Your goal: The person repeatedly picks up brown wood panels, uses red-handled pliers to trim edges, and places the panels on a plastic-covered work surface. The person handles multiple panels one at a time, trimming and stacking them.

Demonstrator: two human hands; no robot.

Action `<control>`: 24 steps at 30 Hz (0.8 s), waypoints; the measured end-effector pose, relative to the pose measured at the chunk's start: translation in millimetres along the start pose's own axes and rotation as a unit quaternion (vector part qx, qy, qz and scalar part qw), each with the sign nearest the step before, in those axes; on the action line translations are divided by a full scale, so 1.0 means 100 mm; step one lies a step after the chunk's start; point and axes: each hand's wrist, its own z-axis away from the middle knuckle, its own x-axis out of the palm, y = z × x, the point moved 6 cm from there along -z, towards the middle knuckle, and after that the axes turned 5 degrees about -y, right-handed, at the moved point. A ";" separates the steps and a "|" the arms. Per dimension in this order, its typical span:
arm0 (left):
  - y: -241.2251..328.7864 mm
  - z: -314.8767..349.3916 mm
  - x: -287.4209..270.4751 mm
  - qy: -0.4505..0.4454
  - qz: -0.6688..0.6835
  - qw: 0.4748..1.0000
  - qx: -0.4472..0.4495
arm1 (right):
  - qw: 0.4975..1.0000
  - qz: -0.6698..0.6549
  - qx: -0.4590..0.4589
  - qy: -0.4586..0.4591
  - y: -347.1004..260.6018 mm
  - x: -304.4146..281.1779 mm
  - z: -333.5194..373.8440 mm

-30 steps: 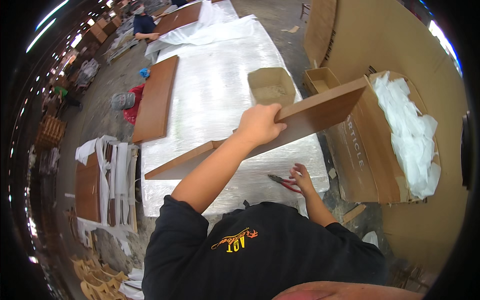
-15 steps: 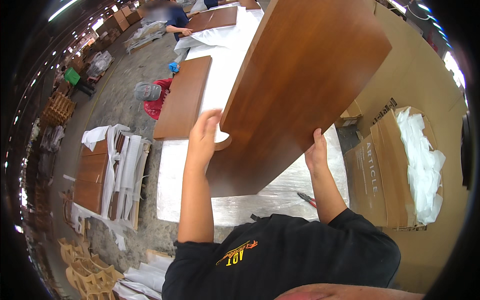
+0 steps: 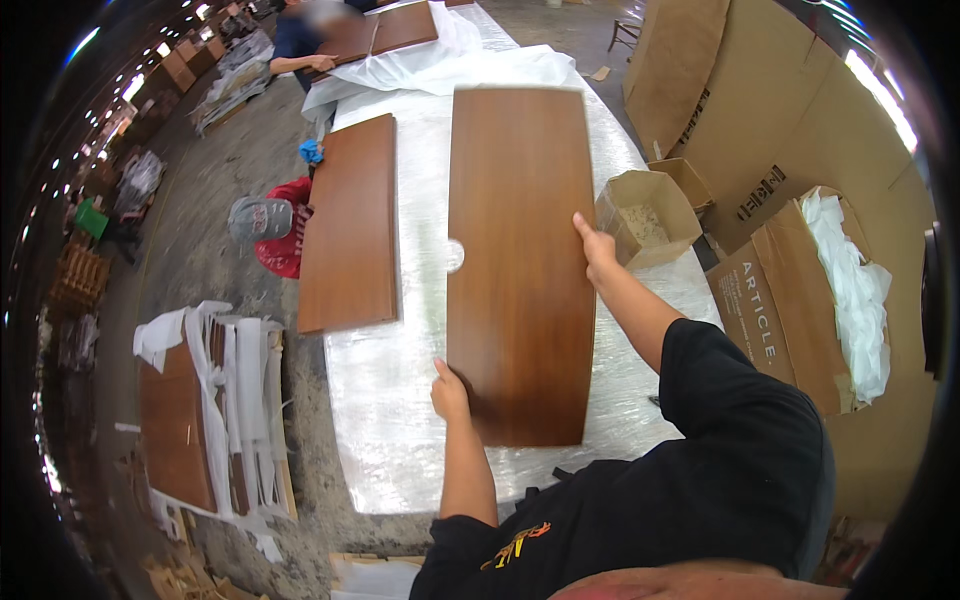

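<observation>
A long brown wooden panel (image 3: 520,290) is level over the plastic-wrapped table (image 3: 385,420) in front of me; whether it rests fully on the wrap I cannot tell. Its left edge has a half-round notch near the middle. My left hand (image 3: 450,392) grips that edge near the close end, thumb up and fingers partly hidden. My right hand (image 3: 597,250) grips the right edge farther along, thumb on top and fingers hidden below. Left of it, a second brown panel (image 3: 350,230) lies along the table's left side.
An open cardboard box (image 3: 650,225) stands at the table's right edge. Farther right is a large carton (image 3: 760,290) with white foam wrap (image 3: 845,290). A person in a red shirt (image 3: 290,230) is at the left side, another at the far end. Wrapped panels (image 3: 175,420) are stacked on the left.
The panel has come down from a raised, tilted position to level over the table. My left hand has moved from beside the notch to nearer the close end; my right hand has shifted farther away.
</observation>
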 end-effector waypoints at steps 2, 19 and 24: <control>-0.24 0.00 0.11 -0.017 -0.022 0.998 -0.052 | 0.997 0.045 0.048 0.027 0.42 0.03 -0.17; -0.05 0.11 0.10 0.037 -0.027 0.971 0.233 | 0.784 0.551 -0.189 -0.214 1.11 0.29 0.55; -0.46 0.36 0.31 0.031 -0.109 0.959 0.261 | 0.772 0.565 -0.223 -0.188 1.63 0.25 1.16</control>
